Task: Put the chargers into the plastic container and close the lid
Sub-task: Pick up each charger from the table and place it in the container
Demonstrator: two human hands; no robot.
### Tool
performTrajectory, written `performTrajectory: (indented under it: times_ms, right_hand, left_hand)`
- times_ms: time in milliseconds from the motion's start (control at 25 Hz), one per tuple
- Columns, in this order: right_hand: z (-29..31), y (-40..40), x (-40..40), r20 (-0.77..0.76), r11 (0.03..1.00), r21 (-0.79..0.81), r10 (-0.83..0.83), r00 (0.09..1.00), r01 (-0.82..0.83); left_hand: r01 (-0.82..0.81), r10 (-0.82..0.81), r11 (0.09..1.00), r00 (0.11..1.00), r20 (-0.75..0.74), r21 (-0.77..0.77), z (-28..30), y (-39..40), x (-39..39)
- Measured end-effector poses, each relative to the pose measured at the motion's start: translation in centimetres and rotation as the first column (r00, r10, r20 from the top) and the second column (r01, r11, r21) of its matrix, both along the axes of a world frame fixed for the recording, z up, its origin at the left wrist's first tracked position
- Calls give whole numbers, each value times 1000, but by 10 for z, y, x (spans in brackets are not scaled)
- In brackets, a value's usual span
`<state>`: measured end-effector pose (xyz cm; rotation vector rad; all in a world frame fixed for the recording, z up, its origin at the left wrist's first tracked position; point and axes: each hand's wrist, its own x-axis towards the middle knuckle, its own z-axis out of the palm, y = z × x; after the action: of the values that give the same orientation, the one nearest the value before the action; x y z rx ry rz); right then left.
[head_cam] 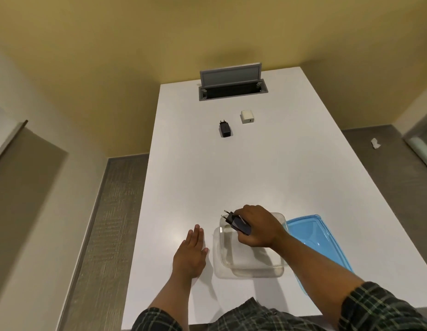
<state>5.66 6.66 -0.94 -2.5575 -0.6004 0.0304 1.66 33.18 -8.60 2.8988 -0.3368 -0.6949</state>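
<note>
Plaid sleeves (375, 306) near; right hand (258, 226) pinches a black charger (240, 224) over the empty clear container (250, 261). Left hand (191, 253) lies flat, fingers together. Black plug (225, 129) and white charger (246, 116) wait far off; blue lid (317, 237) off, right.

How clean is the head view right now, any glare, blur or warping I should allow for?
Head view: wide-angle warping splays the table edges; soft glare on it near the left hand; the right hand and its black charger are sharp; the clear container is faint against the white top; far chargers cast short shadows.
</note>
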Motion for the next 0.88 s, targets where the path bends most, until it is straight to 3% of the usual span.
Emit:
performTrajectory:
  times_ms: [160,440,880]
  right_hand:
    - [-14,-5,-28,-47,998,-61,-18,999,15]
    - [-21,19,-49,-321,958,-101,-286,903,268]
    - [-43,50,-41,-382,920,-225,-385,840,319]
  left_hand:
    - [-14,14,1000,999,-31,6,6,0,-12]
    - [-50,50,999,987,-150,7,10,-7,-25]
    - [-35,47,997,985,-165,75,0,-10,-19]
